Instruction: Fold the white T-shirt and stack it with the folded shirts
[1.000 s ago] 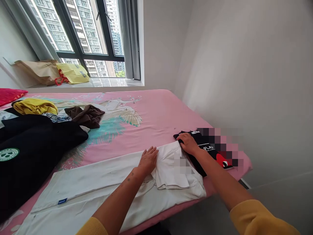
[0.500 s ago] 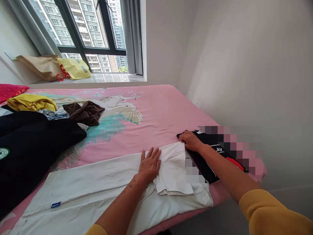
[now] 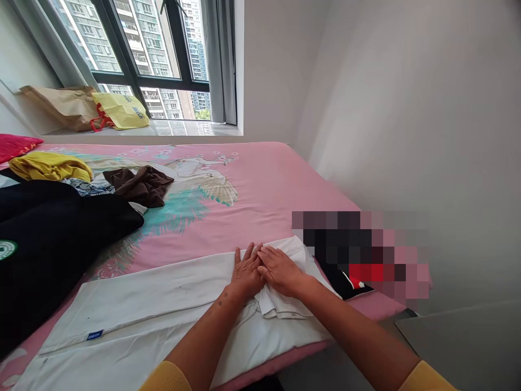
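Observation:
A white garment (image 3: 154, 288) with a small blue tag lies spread along the front of the bed, and its sleeve is folded inward at the right end. My left hand (image 3: 247, 274) rests flat on the cloth, its fingers stretched out. Beside it, my right hand (image 3: 280, 270) lies flat on the folded sleeve, and its fingertips touch or overlap the left hand's fingers. Neither hand grips anything. Right of the white cloth is a black garment (image 3: 340, 279) with a red patch, largely hidden by blurred blocks.
A dark jacket (image 3: 61, 244) covers the left of the pink bed sheet (image 3: 260, 201). Behind it lie a yellow cloth (image 3: 51, 166) and a brown cloth (image 3: 142, 184). Paper bags (image 3: 65, 106) stand on the windowsill. A wall (image 3: 407, 136) runs along the right side.
My right hand has moved left from the black garment and the sleeve's edge to lie against my left hand. My left hand stays on the white garment, almost unmoved.

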Motion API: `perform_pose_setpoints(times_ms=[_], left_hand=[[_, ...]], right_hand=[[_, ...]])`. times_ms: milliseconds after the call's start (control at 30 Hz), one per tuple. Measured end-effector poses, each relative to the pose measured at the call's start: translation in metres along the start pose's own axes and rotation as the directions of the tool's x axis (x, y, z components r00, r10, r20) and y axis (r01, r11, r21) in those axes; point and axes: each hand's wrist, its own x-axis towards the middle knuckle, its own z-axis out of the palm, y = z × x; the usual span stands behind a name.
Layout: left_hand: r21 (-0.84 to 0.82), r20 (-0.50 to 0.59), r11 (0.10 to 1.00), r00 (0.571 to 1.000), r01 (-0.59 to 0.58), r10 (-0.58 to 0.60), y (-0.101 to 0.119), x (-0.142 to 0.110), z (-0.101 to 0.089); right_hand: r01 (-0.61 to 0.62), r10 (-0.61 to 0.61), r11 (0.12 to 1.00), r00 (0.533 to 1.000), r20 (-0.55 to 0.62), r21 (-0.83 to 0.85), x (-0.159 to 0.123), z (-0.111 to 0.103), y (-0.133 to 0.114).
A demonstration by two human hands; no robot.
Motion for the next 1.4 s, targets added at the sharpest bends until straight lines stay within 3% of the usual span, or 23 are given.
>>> perform_pose_setpoints(times_ms=[67,133,167,200,267,333,367,467,567,667,767,933,1033,1167,1233,1300,1400], left_hand=[[0.007,-0.007,1.0,1.0,0.007,-0.007,0.0,0.0,0.001],[0.011,-0.015,1.0,1.0,0.013,-0.013,0.0,0.0,0.001],[0.011,-0.016,1.0,1.0,0.015,-0.014,0.0,0.001,0.002],[0.011,-0.015,1.0,1.0,0.014,-0.014,0.0,0.001,0.002],[0.01,-0.02,1.0,1.0,0.016,-0.016,-0.001,0.001,0.003],[0.011,-0.033,1.0,0.999,0.015,-0.014,-0.001,0.001,0.004],[0.012,-0.039,1.0,0.999,0.014,-0.014,-0.001,0.001,0.004],[0.016,-0.037,1.0,0.999,0.015,-0.014,-0.001,0.001,0.004],[0.017,-0.017,0.999,0.999,0.03,-0.03,-0.001,0.002,0.004],[0.024,0.008,0.999,0.999,0.038,-0.038,-0.002,0.004,0.005],[0.037,0.044,0.999,0.998,0.032,-0.033,-0.003,0.008,0.003],[0.04,0.139,0.998,0.99,-0.044,0.038,-0.006,0.0,-0.013],[0.054,0.129,0.993,0.987,-0.108,0.101,-0.018,-0.035,-0.028],[0.124,0.058,0.985,0.992,-0.118,0.112,-0.061,-0.115,-0.054],[0.175,0.059,0.984,0.998,-0.023,0.013,-0.095,-0.162,-0.074],[0.226,0.074,0.964,0.984,0.141,-0.162,-0.135,-0.209,-0.097],[0.282,0.037,0.862,0.893,0.422,-0.449,-0.194,-0.276,-0.128]], right_hand=[[-0.27,0.28,0.956,0.956,0.084,-0.114,-0.005,0.009,0.004],[-0.497,0.516,0.843,0.856,0.046,-0.208,-0.011,0.008,0.016],[-0.55,0.564,0.803,0.826,-0.005,-0.229,-0.014,0.005,0.02],[-0.558,0.562,0.796,0.825,-0.057,-0.236,-0.016,0.003,0.023],[-0.467,0.454,0.855,0.884,-0.11,-0.227,-0.019,0.002,0.022],[-0.321,0.316,0.929,0.947,-0.059,-0.181,-0.018,0.008,0.021],[-0.29,0.29,0.946,0.957,-0.018,-0.146,-0.016,0.011,0.023],[-0.394,0.397,0.916,0.918,0.016,-0.074,-0.01,0.018,0.037],[-0.512,0.509,0.857,0.858,-0.062,-0.051,-0.008,0.017,0.038],[-0.42,0.411,0.906,0.902,-0.131,-0.05,-0.017,0.024,0.01],[-0.293,0.286,0.955,0.95,-0.128,-0.042,-0.037,0.04,-0.019],[-0.398,0.39,0.914,0.915,-0.107,-0.077,-0.072,0.052,-0.019],[-0.453,0.443,0.882,0.891,-0.099,-0.13,-0.085,0.053,-0.014],[-0.475,0.461,0.852,0.88,-0.116,-0.22,-0.094,0.065,-0.016],[-0.461,0.435,0.854,0.887,-0.155,-0.241,-0.097,0.074,-0.014],[-0.449,0.416,0.857,0.892,-0.175,-0.252,-0.098,0.082,-0.009],[-0.44,0.405,0.856,0.897,-0.178,-0.27,-0.101,0.086,-0.001]])
